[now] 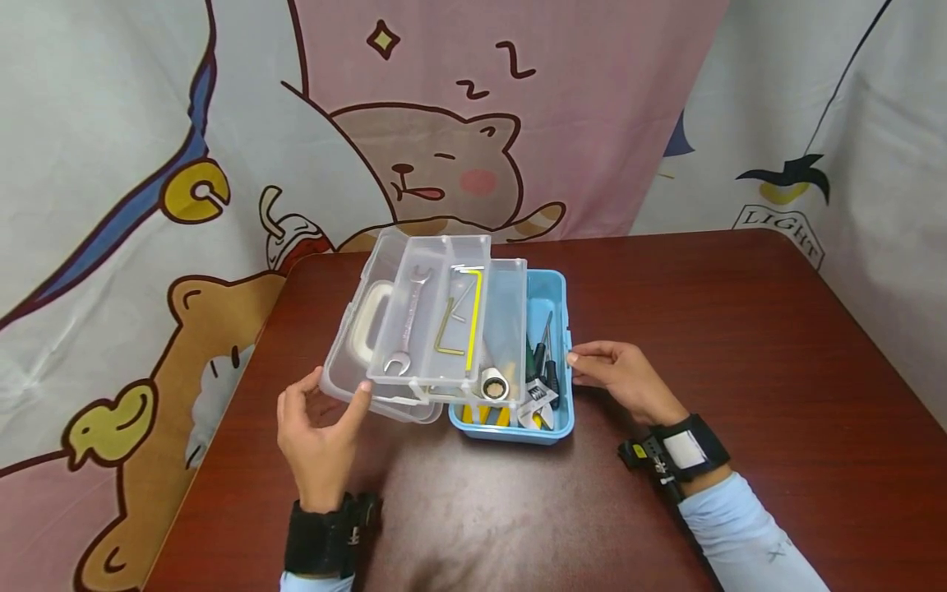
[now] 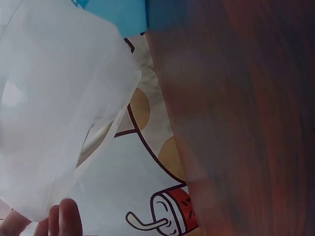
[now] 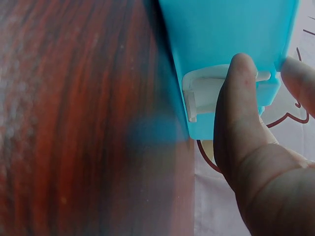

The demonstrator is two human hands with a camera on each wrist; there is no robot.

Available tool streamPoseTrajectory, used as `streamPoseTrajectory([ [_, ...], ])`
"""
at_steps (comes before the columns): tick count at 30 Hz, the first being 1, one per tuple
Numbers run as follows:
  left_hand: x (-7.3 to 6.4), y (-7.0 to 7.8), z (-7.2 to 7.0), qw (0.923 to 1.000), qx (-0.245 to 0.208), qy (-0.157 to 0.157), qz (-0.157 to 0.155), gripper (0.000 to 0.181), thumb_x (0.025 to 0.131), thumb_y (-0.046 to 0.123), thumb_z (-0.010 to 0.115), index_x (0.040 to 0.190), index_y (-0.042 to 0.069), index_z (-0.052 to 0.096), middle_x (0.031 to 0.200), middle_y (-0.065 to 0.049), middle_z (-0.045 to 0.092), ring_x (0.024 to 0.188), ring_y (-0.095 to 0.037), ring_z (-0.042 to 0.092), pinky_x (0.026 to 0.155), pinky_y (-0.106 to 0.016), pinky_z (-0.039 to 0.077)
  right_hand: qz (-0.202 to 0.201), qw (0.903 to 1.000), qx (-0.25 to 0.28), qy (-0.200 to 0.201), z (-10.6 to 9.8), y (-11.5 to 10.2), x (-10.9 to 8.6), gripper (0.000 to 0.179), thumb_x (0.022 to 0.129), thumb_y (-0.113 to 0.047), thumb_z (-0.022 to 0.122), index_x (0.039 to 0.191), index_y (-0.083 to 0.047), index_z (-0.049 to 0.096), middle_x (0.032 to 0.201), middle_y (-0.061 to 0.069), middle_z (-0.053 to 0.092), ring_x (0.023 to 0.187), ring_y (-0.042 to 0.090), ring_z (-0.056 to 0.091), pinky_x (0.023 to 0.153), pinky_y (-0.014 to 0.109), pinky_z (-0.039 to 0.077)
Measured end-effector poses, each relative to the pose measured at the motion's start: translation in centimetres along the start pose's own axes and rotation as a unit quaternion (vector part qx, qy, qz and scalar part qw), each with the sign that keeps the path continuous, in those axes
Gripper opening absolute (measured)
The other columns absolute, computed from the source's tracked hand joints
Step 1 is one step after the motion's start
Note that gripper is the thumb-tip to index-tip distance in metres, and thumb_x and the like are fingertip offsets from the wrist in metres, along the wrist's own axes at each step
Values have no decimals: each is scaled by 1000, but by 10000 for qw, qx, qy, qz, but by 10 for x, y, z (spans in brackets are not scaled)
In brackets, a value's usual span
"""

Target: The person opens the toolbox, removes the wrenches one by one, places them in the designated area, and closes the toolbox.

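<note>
A blue toolbox [image 1: 510,437] stands with its clear lid [image 1: 342,362] swung to the left. My left hand [image 1: 314,448] holds the lid's near left corner, thumb on the front edge. Clear trays [image 1: 509,296] are spread between lid and box; the upper one holds a wrench [image 1: 408,321] and several hex keys, one yellow [image 1: 474,321]. My right hand [image 1: 625,382] pinches the box's right rim; in the right wrist view its thumb [image 3: 241,93] lies over the white latch [image 3: 201,96]. Screwdrivers [image 1: 540,358] and yellow-handled tools [image 1: 484,413] lie in the box, partly hidden.
The toolbox stands on a dark red-brown table [image 1: 703,329]. A white ring-shaped roll [image 1: 487,385] shows near the lower tray. Behind the table hangs a cloth with cartoon animals [image 1: 459,164]. Both wrists wear black straps [image 1: 320,538].
</note>
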State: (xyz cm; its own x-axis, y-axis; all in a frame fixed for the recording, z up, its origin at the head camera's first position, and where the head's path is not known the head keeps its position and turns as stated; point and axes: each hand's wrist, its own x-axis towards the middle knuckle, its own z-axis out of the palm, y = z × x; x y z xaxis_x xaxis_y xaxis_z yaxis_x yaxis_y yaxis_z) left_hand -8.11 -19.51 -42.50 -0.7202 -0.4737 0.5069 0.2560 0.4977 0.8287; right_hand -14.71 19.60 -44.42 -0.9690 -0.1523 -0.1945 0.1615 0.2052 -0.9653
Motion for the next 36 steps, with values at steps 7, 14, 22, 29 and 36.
streamPoseTrajectory([
  [7, 2, -6, -4, 9985, 506, -58, -191, 49, 81, 17, 90, 121, -2, 69, 104, -7, 61, 88, -5, 64, 78, -13, 52, 62, 9999, 104, -10, 1, 0, 2, 52, 100, -27, 72, 134, 10, 59, 129, 27, 64, 102, 23, 73, 93, 45, 58],
  [14, 4, -11, -8, 9940, 1027, -208, -325, 38, 88, 26, 84, 112, -1, 72, 103, -13, 67, 88, -4, 61, 77, -13, 49, 73, 10000, 34, -2, 2, 0, 3, 53, 100, -29, 72, 135, 9, 59, 129, 26, 64, 103, 23, 72, 93, 45, 58],
  [22, 8, -18, -12, 9867, 1504, -393, -473, 33, 94, 29, 76, 104, -2, 74, 99, -16, 73, 85, -26, 67, 73, -22, 45, 116, 9999, -27, 47, 2, -1, 2, 54, 100, -31, 72, 136, 7, 60, 130, 25, 64, 104, 24, 72, 93, 44, 57],
  [29, 10, -20, -15, 9793, 1843, -654, -529, 31, 97, 26, 67, 100, -3, 77, 91, -22, 76, 78, -36, 70, 65, -42, 52, 150, 9998, -85, 63, 2, -1, 2, 55, 100, -32, 72, 137, 6, 59, 131, 25, 64, 106, 25, 72, 94, 44, 57],
  [36, 12, -21, -16, 9715, 2148, -884, -471, 32, 99, 20, 61, 104, -6, 78, 89, -24, 76, 76, -38, 71, 60, -46, 52, 259, 9995, -137, 110, 2, -2, 2, 55, 99, -33, 72, 136, 5, 60, 131, 24, 65, 106, 28, 72, 94, 45, 57],
])
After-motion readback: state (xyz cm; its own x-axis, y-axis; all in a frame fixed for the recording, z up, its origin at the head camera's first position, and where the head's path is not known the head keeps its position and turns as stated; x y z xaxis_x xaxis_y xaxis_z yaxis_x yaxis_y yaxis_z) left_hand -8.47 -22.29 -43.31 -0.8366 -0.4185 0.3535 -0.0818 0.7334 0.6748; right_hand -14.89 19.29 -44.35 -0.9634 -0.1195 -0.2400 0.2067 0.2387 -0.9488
